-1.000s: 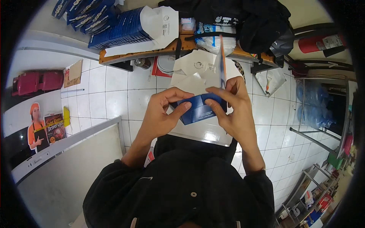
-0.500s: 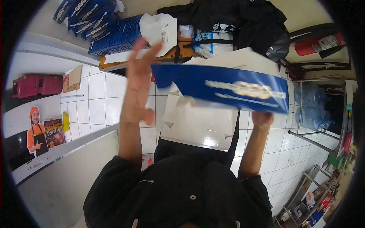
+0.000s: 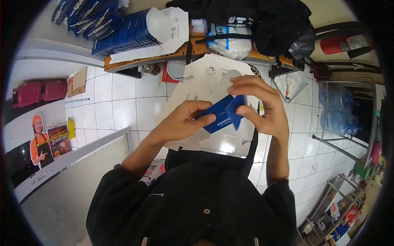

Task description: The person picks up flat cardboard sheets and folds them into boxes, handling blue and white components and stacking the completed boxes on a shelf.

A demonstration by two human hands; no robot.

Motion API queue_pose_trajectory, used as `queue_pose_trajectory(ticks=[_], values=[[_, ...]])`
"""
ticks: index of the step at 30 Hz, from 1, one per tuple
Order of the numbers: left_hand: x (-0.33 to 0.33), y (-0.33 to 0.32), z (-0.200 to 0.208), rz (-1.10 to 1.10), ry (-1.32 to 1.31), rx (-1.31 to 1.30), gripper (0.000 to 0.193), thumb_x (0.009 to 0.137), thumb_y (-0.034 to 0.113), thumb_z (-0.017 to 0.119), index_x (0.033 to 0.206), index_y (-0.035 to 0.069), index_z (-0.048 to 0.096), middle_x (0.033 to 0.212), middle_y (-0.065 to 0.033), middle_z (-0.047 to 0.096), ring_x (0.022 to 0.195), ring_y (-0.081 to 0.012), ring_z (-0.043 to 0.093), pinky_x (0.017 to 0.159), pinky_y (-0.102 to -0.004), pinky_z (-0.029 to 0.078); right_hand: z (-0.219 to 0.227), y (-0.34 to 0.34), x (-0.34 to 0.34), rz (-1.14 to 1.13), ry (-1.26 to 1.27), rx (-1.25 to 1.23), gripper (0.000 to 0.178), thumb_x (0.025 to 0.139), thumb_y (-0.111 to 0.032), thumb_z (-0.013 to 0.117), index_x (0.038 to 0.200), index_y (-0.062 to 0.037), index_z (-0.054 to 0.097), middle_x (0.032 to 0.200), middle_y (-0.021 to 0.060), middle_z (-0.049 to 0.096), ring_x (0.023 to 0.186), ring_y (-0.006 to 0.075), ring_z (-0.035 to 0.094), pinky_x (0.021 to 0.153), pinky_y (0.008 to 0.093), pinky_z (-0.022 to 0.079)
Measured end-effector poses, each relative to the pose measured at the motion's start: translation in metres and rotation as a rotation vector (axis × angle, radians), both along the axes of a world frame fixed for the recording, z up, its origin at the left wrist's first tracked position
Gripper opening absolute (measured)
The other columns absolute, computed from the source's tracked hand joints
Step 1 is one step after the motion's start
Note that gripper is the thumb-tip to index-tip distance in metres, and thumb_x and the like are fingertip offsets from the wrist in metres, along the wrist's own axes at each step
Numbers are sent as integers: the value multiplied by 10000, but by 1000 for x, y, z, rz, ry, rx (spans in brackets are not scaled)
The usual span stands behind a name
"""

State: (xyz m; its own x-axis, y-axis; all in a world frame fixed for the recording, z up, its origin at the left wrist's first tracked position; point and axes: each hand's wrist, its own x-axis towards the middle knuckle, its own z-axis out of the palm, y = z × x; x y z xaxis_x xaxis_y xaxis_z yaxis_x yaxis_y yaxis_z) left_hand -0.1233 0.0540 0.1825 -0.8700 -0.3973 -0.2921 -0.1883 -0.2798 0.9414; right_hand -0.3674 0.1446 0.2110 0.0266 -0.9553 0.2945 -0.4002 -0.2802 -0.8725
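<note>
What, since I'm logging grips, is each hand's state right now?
Left hand: closed, pinching the blue cardboard between thumb and fingers.
Right hand: partly curled, thumb at the blue flap; whether it grips cannot be told.

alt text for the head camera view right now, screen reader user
A person's left hand grips a blue cardboard panel while the right hand curls around a blue flap, above white cardboard. Beyond, nested blue cartons line a wooden bench.

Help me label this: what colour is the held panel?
Blue panel, with small white print; best in head view.
</note>
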Motion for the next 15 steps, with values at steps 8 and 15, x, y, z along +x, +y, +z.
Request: queue_pose_trajectory(ticks=[8, 15], values=[[6, 1, 7, 218, -20, 374, 187, 1003, 143, 654, 1149, 27, 664, 1004, -11, 660, 893, -77, 578, 804, -218, 471, 10, -1, 48, -374, 221, -29, 254, 807, -99, 791, 1006, -30, 647, 1052, 126, 619, 935, 328, 612, 823, 407, 485], [5, -8, 20, 156, -53, 218, 104, 1004, 71, 620, 1097, 27, 639, 977, -25, 651, 897, -82, 580, 801, -226, 469, 16, 7, 61, -230, 360, -83, 211, 810, -48, 761, 1014, -12, 722, 1073, 110, 713, 948, 291, 650, 837, 396, 471]])
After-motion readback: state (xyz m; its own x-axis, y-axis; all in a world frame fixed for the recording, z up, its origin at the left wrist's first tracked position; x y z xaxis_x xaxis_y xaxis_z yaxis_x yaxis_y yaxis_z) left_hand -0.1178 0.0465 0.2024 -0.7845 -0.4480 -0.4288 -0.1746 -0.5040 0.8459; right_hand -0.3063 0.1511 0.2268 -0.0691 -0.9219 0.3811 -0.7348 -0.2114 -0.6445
